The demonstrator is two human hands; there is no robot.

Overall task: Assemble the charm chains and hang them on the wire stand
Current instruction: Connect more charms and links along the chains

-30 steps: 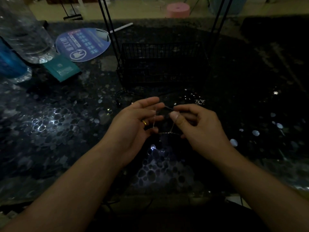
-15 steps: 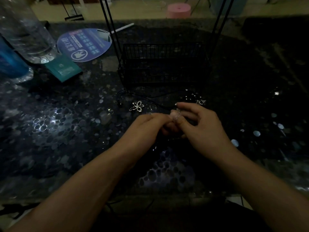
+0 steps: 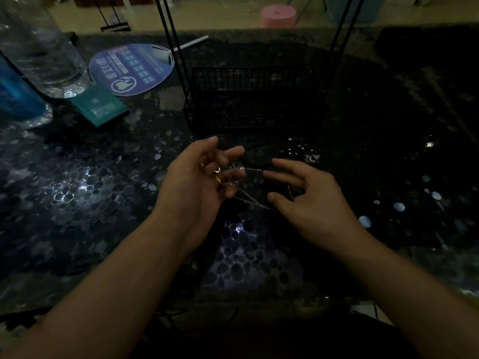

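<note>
A thin silver chain [image 3: 253,170] is stretched between my two hands above the dark table, with a second strand [image 3: 255,204] lower down. My left hand [image 3: 199,185], with a gold ring on one finger, holds one end of the chain in its curled fingers, where a small silver piece [image 3: 237,166] shows. My right hand [image 3: 311,203] has its index finger and thumb straight and spread, and the chain loops over them. The black wire stand [image 3: 254,99], a mesh basket with tall uprights, is just behind my hands. A small silver charm [image 3: 312,158] lies on the table.
A clear plastic bottle [image 3: 44,47], a blue bottle [image 3: 15,92], a teal box [image 3: 99,106] and a round printed fan [image 3: 132,68] sit at the back left. Tiny silver bits [image 3: 298,147] and a black cord [image 3: 259,146] lie before the basket. The table's [image 3: 77,203] near edge runs below my forearms.
My hands, fingertips together half a second ago, have drawn apart and the chain now spans between them. The flower charm seen on the table then is hidden behind my left hand.
</note>
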